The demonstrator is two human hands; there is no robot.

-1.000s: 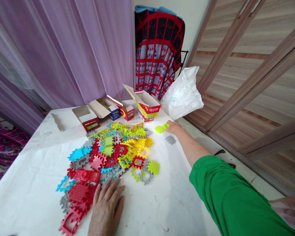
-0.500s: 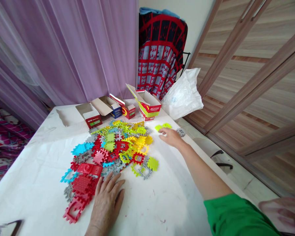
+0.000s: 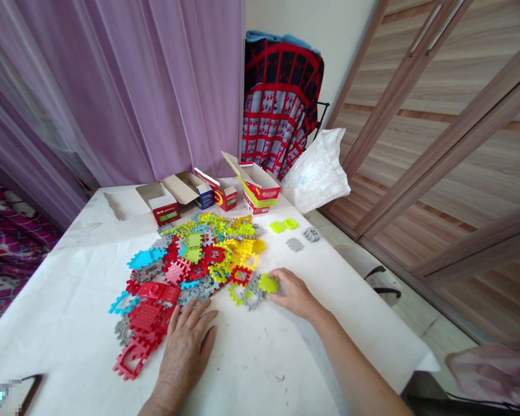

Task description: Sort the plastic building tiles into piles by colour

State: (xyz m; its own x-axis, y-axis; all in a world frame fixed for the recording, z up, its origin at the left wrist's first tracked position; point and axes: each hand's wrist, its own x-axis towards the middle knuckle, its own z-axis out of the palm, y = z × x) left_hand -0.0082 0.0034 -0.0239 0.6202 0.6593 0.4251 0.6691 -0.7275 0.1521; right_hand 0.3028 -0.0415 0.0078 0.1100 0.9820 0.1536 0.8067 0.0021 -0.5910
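Head view: right grip (image 3: 295,293) at lime-green notched tile (image 3: 267,283), closure indeterminable; beyond it, lime tiles (image 3: 277,227), grey tiles (image 3: 294,245) apart; leftward, larger mixed heap (image 3: 193,254) remaining; left grip (image 3: 189,338) spread, empty.

No wording is legible. Small printed characters, too indistinct to read, mark four cartons near the centre of the frame, left to right: red-and-white box (image 3: 167,214), blue box (image 3: 205,200), red box (image 3: 229,200), red-and-lime box (image 3: 265,200). The white bag (image 3: 320,173), right of centre, bears a faint, unreadable blue print.
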